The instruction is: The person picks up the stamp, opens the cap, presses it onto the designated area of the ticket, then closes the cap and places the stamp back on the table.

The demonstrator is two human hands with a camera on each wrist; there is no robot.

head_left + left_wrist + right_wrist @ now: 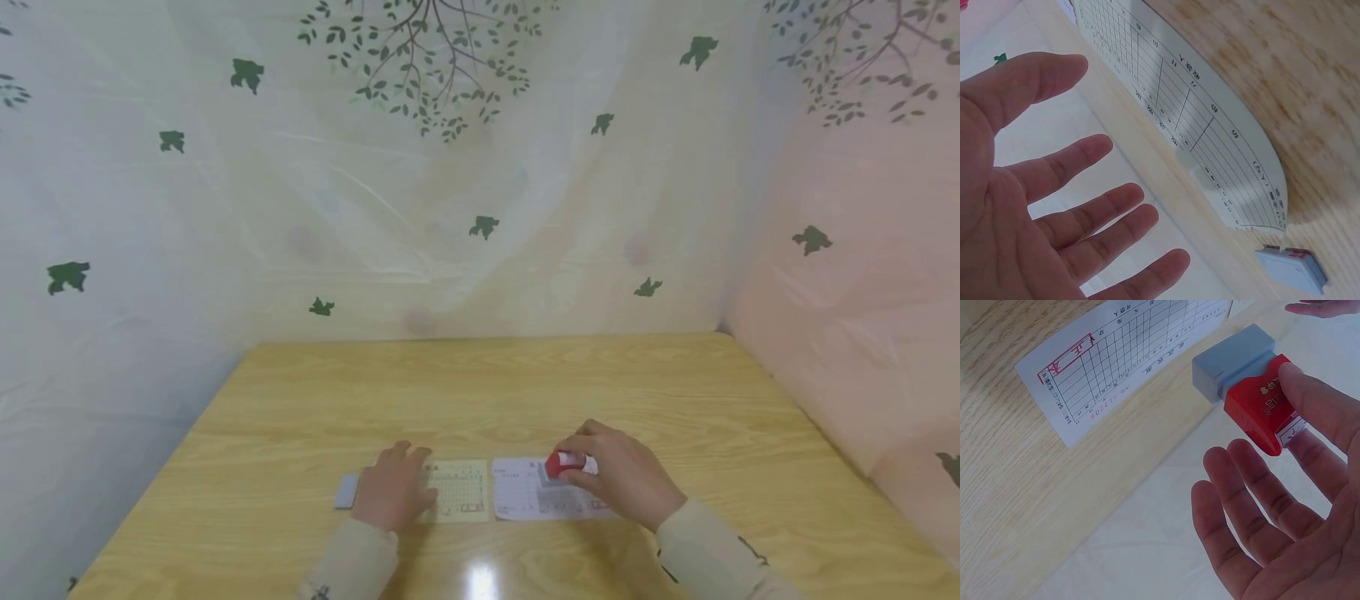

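My right hand (628, 473) pinches a red and grey self-inking stamp (567, 464) between thumb and fingers, over the white printed slip (516, 493). In the right wrist view the stamp's grey base (1229, 361) points away from the palm, above the paper; the other fingers are loosely bent. My left hand (392, 487) is over the left part of a yellow printed slip (459, 479), fingers spread and holding nothing. In the left wrist view that slip (1172, 81) bows up at one end. Just left of this hand lies a small grey cap (346, 491), with some red inside.
Both slips lie side by side on the wood-grain table (480, 392); each carries a red boxed mark near its lower right corner. Pale cloth with green leaf and bird prints (480, 275) hangs behind the table and along its sides.
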